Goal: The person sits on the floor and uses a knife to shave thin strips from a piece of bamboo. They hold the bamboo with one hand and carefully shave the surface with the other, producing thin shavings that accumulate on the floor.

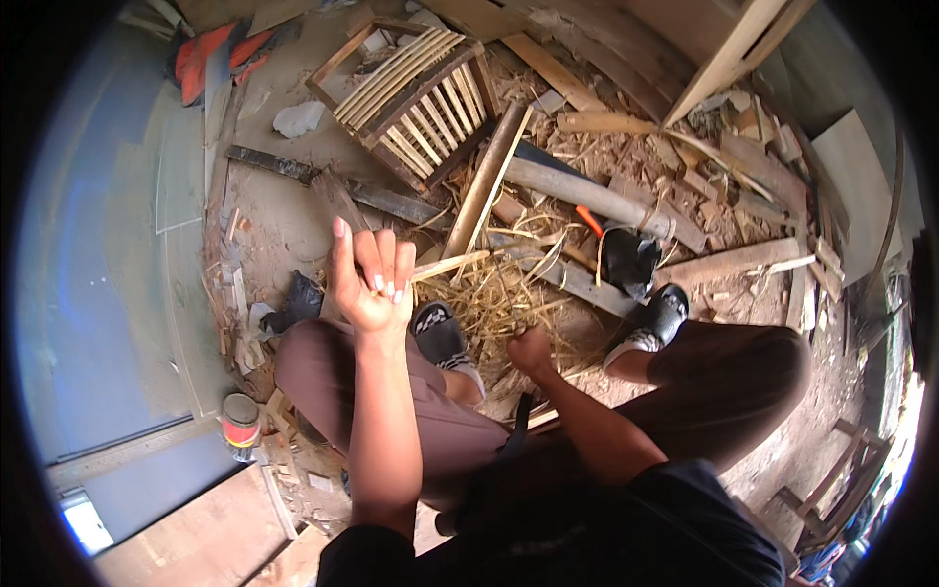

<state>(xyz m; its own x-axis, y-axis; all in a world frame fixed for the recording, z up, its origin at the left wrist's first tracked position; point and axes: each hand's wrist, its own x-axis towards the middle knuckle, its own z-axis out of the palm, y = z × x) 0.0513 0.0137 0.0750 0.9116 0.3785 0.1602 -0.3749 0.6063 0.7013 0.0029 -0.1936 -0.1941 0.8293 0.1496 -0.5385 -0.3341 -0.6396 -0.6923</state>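
My left hand (pixel 372 274) is raised above my left knee, palm up, its fingers curled closed. A pale, pointed wooden strip (pixel 452 265) sticks out from its little-finger side, toward the right. Lower and to the right, my right hand (pixel 531 352) is closed in a fist between my feet. Something thin and dark seems to rise from it, but I cannot make it out against the shavings. A heap of curled wood shavings (pixel 489 308) lies on the ground between my shoes, just beyond my right hand.
A slatted wooden frame (pixel 421 108) stands ahead. Beyond the shavings lie planks (pixel 489 181), a round pole (pixel 587 201), a black plastic bag (pixel 631 259) and an orange-red handle (pixel 589 220). A tin can (pixel 241 423) stands at the left, beside a bluish panel (pixel 117 254).
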